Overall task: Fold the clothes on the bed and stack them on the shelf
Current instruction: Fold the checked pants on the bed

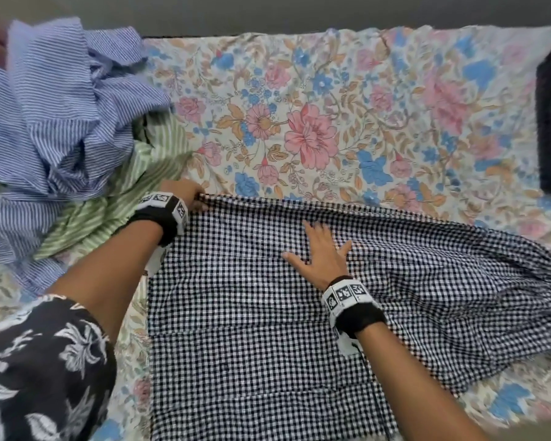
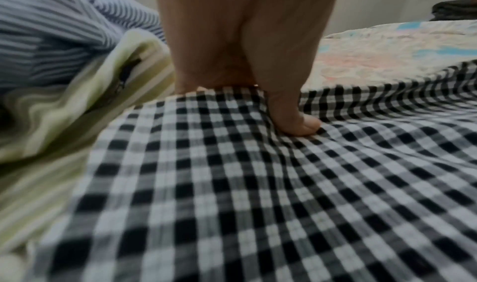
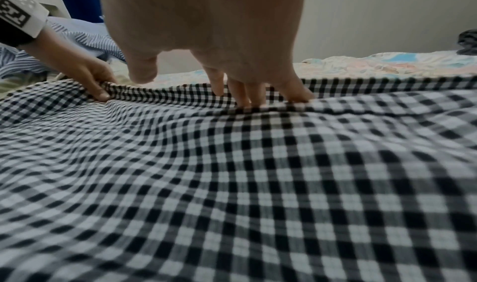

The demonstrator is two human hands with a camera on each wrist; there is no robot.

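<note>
On bed (image 1: 331, 90): left hand (image 1: 185, 194) pinches checked garment (image 1: 252, 313); right hand (image 1: 323, 253) flat.

Both hands (image 1: 323, 249) on checked cloth (image 1: 252, 329)

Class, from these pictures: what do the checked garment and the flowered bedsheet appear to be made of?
Checked garment: likely thin woven cotton, matte; visible yarn grid, and it puckers softly where the left hand pinches its edge and the right hand presses flat.
Flowered bedsheet: probably printed cotton or a blend, matte, finely creased. Fibre cannot be confirmed.
</note>
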